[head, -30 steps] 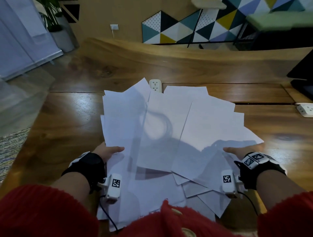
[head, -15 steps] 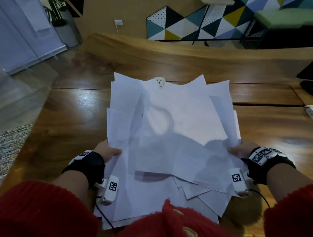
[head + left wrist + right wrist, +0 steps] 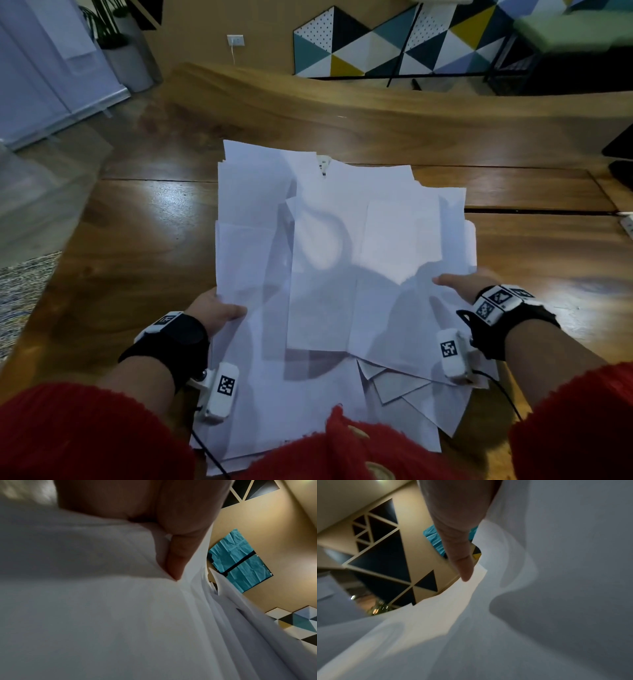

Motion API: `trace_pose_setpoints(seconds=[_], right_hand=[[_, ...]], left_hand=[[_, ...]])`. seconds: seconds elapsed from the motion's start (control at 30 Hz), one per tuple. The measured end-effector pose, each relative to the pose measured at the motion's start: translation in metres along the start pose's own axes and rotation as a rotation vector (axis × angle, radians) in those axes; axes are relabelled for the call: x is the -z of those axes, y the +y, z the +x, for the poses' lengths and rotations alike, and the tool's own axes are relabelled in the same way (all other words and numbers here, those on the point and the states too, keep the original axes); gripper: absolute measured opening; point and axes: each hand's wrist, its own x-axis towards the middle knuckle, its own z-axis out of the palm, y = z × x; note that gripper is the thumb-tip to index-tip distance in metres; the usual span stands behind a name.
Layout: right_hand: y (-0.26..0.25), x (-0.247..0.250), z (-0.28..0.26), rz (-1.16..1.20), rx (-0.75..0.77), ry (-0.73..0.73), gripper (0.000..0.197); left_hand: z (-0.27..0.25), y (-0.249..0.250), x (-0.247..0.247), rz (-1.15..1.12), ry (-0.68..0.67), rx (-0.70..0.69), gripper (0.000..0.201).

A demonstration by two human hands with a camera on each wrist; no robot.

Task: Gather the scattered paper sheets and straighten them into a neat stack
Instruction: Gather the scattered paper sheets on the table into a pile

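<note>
Paper: a loose, uneven pile of white paper sheets (image 3: 342, 274) lies on the middle of the table, straight ahead of the person. The sheets overlap at differing angles; corners stick out along the far edge and at the near right.
Pile edges: the left side is fairly straight, the right side ragged, and several sheets fan out below the right wrist.
Left hand: the left hand (image 3: 214, 311) holds the left edge of the pile, thumb lying on top of the sheets. The other fingers are hidden under the paper.
Left grip: in the left wrist view, the thumb (image 3: 178, 555) presses into the sheets, which curve and bunch around it; the grip is closed on the paper.
Right hand: the right hand (image 3: 462, 282) holds the right edge of the pile, thumb on top and pointing inward.
Right grip: in the right wrist view, the thumb (image 3: 462, 561) lies over a curled sheet edge; the grip is closed on the paper, and the fingers beneath cannot be seen.
Wrists: each wrist carries a black strap with a small white camera unit bearing a square black-and-white marker.
Table: a glossy brown wooden table (image 3: 137, 257) carries the pile.
Socket: a small white socket plate (image 3: 323, 161) shows just past the far edge of the sheets.
Sleeves: red knitted sleeves (image 3: 85, 435) cover both forearms.
</note>
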Motion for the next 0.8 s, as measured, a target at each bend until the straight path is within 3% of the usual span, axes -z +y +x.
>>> trace_pose_setpoints(seconds=[0.07, 0.2, 0.33, 0.43, 0.57, 0.7, 0.8], right_hand=[[-0.003, -0.002, -0.003, 0.04, -0.029, -0.008, 0.074], [0.001, -0.006, -0.006, -0.038, -0.045, 0.005, 0.031], [0.001, -0.002, -0.005, 0.115, 0.004, -0.008, 0.048], [0.0, 0.004, -0.012, 0.219, -0.04, -0.06, 0.056], [0.009, 0.002, -0.021, -0.041, -0.04, -0.157, 0.04], [0.008, -0.003, -0.035, -0.179, -0.035, -0.065, 0.049], [0.011, 0.0, -0.034, -0.253, 0.0, -0.035, 0.032]], left_hand=[[0.002, -0.002, -0.003, 0.004, 0.001, -0.004, 0.029], [-0.003, 0.001, -0.007, 0.021, 0.027, -0.035, 0.021], [-0.012, 0.006, -0.012, 0.074, 0.047, -0.1, 0.029], [-0.018, 0.01, -0.02, 0.244, 0.107, -0.146, 0.038], [-0.028, 0.018, -0.027, 0.488, 0.194, -0.143, 0.049], [-0.032, 0.019, -0.031, 0.414, 0.117, -0.152, 0.046], [-0.034, 0.014, -0.02, 0.378, 0.109, -0.144, 0.058]])
